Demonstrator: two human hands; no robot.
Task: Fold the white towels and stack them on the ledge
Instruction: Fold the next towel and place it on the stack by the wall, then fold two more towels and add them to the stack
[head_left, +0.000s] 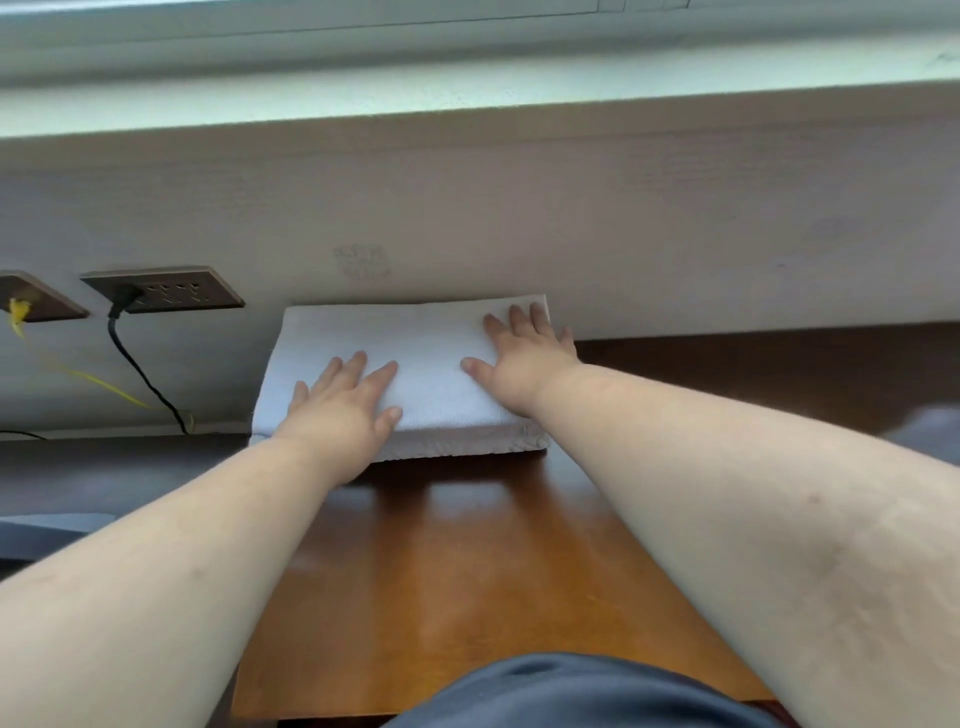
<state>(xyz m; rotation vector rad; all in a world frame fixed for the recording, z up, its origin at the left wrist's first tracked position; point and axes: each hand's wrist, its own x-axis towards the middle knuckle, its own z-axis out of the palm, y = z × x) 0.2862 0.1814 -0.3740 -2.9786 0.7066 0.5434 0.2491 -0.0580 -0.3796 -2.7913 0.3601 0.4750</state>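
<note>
Left hand (345, 402), right hand (522, 358) spread flat, pressing folded white towel (434, 374) at frame centre against wall (571, 234), likely to flatten folds, square stack.

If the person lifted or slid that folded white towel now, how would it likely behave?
The folded white towel is soft cloth in layers, so it would probably sag or unfold if lifted by one edge. It lies flat under the left hand and right hand, so it won't roll. On the smooth wooden surface it likely slides easily.
</note>
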